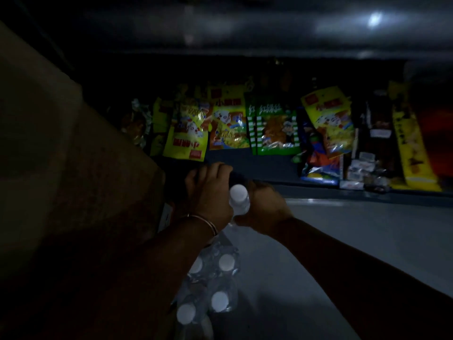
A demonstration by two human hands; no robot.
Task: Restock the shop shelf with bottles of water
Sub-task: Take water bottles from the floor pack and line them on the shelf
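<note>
The scene is very dark. A clear water bottle [239, 201] with a white cap stands upright between my two hands, just in front of the low shelf edge. My right hand [266, 209] grips its body from the right. My left hand [208, 190], a bangle on the wrist, curls its fingers over something dark beside the bottle; what it holds is hidden in shadow. Below my arms lies a plastic-wrapped pack of water bottles [210, 285] with several white caps showing.
A large cardboard box [73, 168] fills the left side. The dark bottom shelf [257, 165] holds several snack packets [228, 128] leaning against the back and small boxes [360, 168] at the right. Pale floor [355, 241] stretches to the right.
</note>
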